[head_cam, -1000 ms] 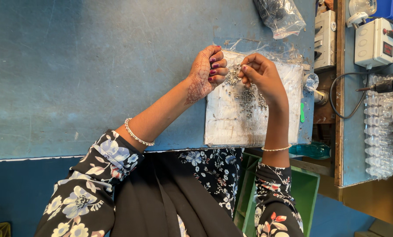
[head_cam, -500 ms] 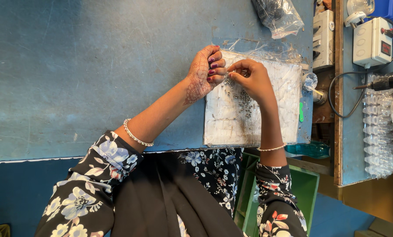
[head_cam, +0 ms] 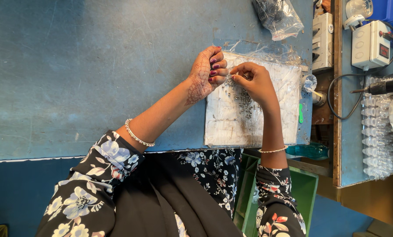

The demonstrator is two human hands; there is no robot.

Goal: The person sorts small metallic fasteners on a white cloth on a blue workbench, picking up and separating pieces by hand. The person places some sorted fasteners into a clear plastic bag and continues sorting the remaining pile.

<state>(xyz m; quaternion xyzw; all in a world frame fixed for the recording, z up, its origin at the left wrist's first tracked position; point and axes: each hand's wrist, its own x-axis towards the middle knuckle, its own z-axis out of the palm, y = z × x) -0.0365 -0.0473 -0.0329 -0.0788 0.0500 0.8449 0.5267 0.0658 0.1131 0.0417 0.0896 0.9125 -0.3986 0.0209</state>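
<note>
My left hand (head_cam: 207, 70) and my right hand (head_cam: 254, 80) meet over a white pad wrapped in clear plastic (head_cam: 223, 127) on the blue table (head_cam: 73, 66). Between the fingertips of both hands I pinch a small silvery metal part (head_cam: 228, 79). A loose pile of several small metal parts (head_cam: 245, 103) lies on the pad just below my right hand, partly hidden by it.
A clear plastic bag of dark parts (head_cam: 279, 16) lies at the table's far edge. A grey switch box (head_cam: 323, 40), a white power unit (head_cam: 371, 44), a powered screwdriver (head_cam: 387, 87) and a tray of clear vials (head_cam: 376, 136) stand right. A green bin (head_cam: 308, 193) sits below.
My right hand has lifted off the pile of parts and moved up-left to meet my left hand. The left hand has barely moved.
</note>
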